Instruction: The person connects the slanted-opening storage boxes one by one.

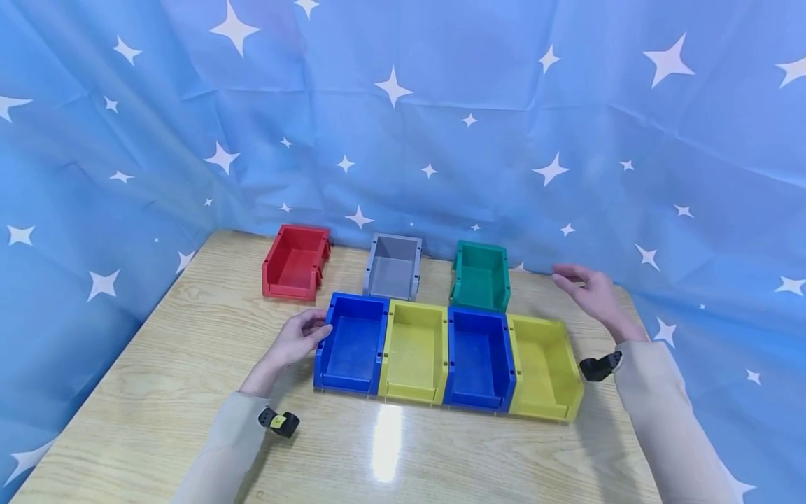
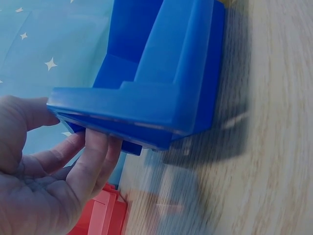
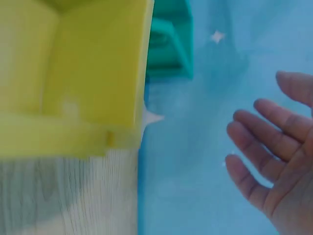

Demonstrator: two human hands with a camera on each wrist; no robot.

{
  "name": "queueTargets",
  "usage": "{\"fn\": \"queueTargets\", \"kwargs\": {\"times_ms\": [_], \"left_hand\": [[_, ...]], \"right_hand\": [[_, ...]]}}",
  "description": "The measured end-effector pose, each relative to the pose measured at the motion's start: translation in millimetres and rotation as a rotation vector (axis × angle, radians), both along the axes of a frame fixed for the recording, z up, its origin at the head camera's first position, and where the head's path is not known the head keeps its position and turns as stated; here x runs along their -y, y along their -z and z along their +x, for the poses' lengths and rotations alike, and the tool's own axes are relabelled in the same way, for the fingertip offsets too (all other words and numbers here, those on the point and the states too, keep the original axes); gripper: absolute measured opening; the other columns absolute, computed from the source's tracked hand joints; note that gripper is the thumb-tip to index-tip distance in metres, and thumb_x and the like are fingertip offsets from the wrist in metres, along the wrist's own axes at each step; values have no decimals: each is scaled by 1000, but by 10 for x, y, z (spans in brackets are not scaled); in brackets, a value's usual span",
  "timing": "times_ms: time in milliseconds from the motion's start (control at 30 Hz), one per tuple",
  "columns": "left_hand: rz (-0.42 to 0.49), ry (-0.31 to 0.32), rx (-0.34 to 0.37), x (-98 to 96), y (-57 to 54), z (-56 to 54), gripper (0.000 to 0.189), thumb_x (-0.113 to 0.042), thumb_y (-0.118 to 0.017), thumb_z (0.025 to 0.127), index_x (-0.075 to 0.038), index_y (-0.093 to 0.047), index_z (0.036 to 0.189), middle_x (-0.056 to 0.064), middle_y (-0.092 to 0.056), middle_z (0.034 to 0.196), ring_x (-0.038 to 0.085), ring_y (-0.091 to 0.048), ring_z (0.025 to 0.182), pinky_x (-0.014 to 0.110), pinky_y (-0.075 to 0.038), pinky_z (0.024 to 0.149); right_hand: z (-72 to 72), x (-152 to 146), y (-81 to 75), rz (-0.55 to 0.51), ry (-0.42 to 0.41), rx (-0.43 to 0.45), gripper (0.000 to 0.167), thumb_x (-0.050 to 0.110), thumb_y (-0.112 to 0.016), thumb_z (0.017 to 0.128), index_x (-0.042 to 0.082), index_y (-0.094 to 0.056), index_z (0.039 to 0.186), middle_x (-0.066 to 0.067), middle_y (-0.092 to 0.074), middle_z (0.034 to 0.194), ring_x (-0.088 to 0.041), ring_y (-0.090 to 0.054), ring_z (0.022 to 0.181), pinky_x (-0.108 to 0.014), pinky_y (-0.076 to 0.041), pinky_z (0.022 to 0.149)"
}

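Observation:
A row of joined plastic bins alternates blue and yellow: the left blue bin [image 1: 351, 343], the left yellow bin [image 1: 414, 350], the right blue bin [image 1: 475, 357] and the right yellow bin [image 1: 544, 364]. My left hand [image 1: 301, 337] grips the outer side of the left blue bin. In the left wrist view its thumb [image 2: 41, 111] is at the rim and the fingers [image 2: 95, 156] lie against the side wall. My right hand [image 1: 592, 290] is raised off the right end of the row, its fingers spread and relaxed, apart from the right yellow bin in the right wrist view.
Behind the row stand a red bin [image 1: 296, 262], a grey bin [image 1: 393, 267] and a green bin [image 1: 481, 275]. The grey and green ones sit close to the row's back edge. A blue starred curtain [image 1: 441, 154] hangs behind the wooden table [image 1: 157, 392].

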State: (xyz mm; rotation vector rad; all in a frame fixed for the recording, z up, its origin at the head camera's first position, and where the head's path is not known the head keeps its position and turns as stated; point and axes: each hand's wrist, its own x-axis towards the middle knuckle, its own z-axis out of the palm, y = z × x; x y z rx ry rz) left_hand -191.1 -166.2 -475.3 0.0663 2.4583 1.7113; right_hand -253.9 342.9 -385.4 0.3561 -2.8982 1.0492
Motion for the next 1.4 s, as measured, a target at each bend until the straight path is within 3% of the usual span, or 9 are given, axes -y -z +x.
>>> {"fn": "queueTargets", "kwargs": {"times_ms": [167, 267, 500, 667, 933, 1067, 1400], "left_hand": [[-7, 0, 13, 14, 8, 12, 34, -8, -56, 93, 9, -51, 122, 24, -59, 112, 29, -60, 93, 28, -54, 71], [-7, -2, 14, 15, 2, 20, 34, -8, -56, 93, 9, -51, 121, 24, -59, 112, 28, -60, 93, 28, -54, 71], [-3, -2, 6, 11, -17, 31, 33, -7, -57, 93, 10, -51, 121, 24, -59, 111, 27, -60, 91, 27, -53, 68], [-12, 4, -3, 7, 1, 18, 33, -9, -57, 93, 8, -52, 121, 23, -59, 112, 27, -60, 93, 29, -53, 72], [-10, 7, -27, 4, 23, 12, 33, -8, -57, 93, 10, -52, 120, 24, -59, 110, 30, -61, 94, 31, -54, 74], [-7, -1, -12, 0, 17, 8, 34, -9, -57, 93, 9, -52, 121, 24, -59, 111, 30, -61, 94, 29, -54, 73], [-21, -1, -17, -14, 14, 12, 33, -8, -57, 92, 10, -52, 120, 24, -59, 110, 31, -61, 94, 33, -54, 74]], "right_hand": [[-171, -69, 7, -29, 3, 74, 50, 32, -45, 99, -4, -47, 134, -28, -51, 128, -40, -49, 113, -48, -43, 87], [-271, -77, 13, -26, -3, 89, 51, 34, -45, 99, -4, -47, 134, -29, -50, 129, -43, -47, 115, -56, -40, 89], [-480, -28, 3, -5, -33, 129, 53, 36, -49, 97, -4, -48, 133, -27, -50, 130, -41, -49, 114, -52, -42, 88], [-584, 58, 17, -14, -52, 162, 51, 32, -52, 96, -5, -49, 132, -28, -50, 129, -41, -48, 115, -53, -42, 90], [-726, 223, 112, -21, -82, 184, 46, 24, -58, 94, -6, -51, 129, -27, -59, 116, -38, -56, 104, -45, -47, 86], [-770, 276, 176, -38, -89, 194, 46, 19, -61, 92, -8, -51, 128, -27, -60, 115, -37, -57, 102, -41, -46, 86], [-788, 398, 289, -134, -62, 318, 62, 21, -64, 90, -7, -36, 138, -30, -48, 127, -40, -48, 112, -52, -43, 93]]}}
